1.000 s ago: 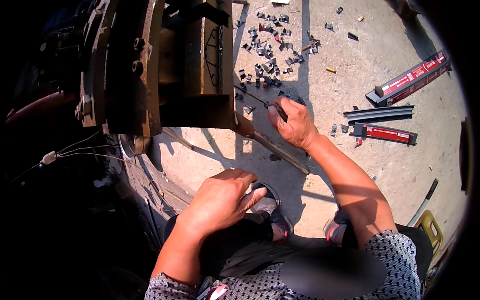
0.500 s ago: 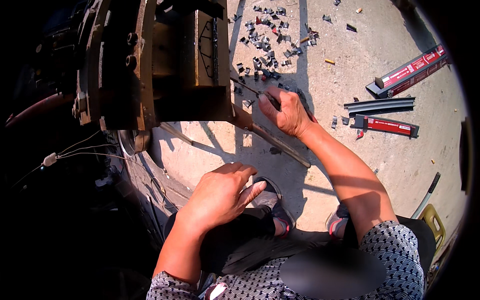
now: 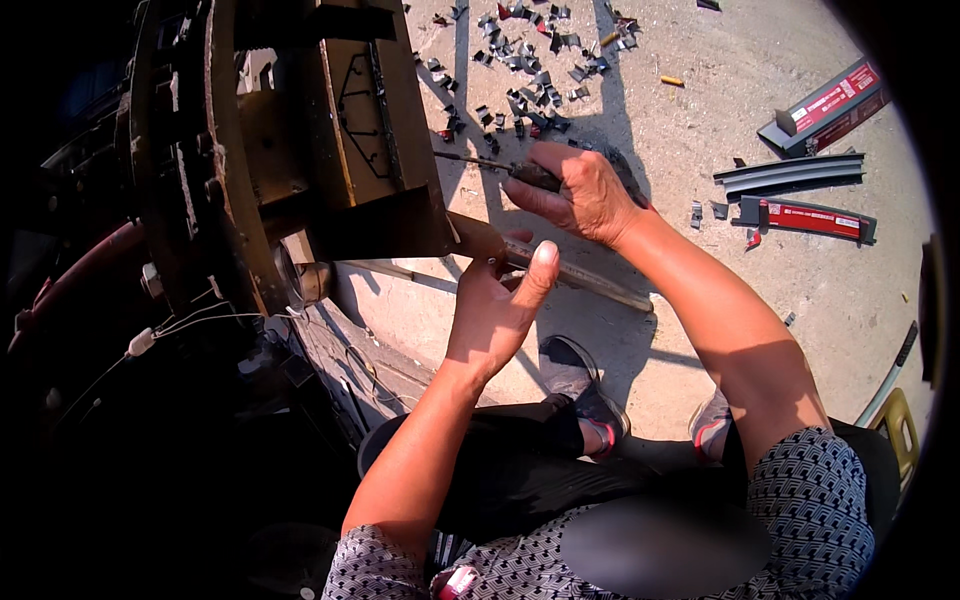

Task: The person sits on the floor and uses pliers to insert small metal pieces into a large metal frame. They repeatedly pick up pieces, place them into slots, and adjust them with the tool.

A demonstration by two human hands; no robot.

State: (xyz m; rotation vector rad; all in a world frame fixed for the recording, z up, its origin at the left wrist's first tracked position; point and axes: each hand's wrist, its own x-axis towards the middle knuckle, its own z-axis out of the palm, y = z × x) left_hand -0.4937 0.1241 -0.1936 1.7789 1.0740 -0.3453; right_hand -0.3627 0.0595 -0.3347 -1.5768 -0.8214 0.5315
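My right hand (image 3: 595, 200) is closed round the dark handle of a thin rod-like tool (image 3: 475, 159); its narrow shaft points left toward the machine. The tool's exact kind and tip cannot be made out. My left hand (image 3: 492, 318) is at the machine's metal lever (image 3: 600, 284), its thumb raised and apart from the fingers. Those fingers go partly out of sight by the lever, and no firm grip shows. Left of both hands stands a rusty brown machine (image 3: 370, 130) with a yellowish block and a bent black wire outline on its face.
Many small dark cut pieces (image 3: 540, 90) litter the concrete floor beyond my right hand. To the right lie a red-labelled channel box (image 3: 830, 105), a grey curved strip (image 3: 790, 177) and a red-labelled strip (image 3: 810, 219). White wires (image 3: 200, 318) hang at left. My shoes (image 3: 580, 385) are below.
My left hand has moved up and right to the lever, its thumb now lifted. The right hand still holds the tool near the machine. The view has shifted a little.
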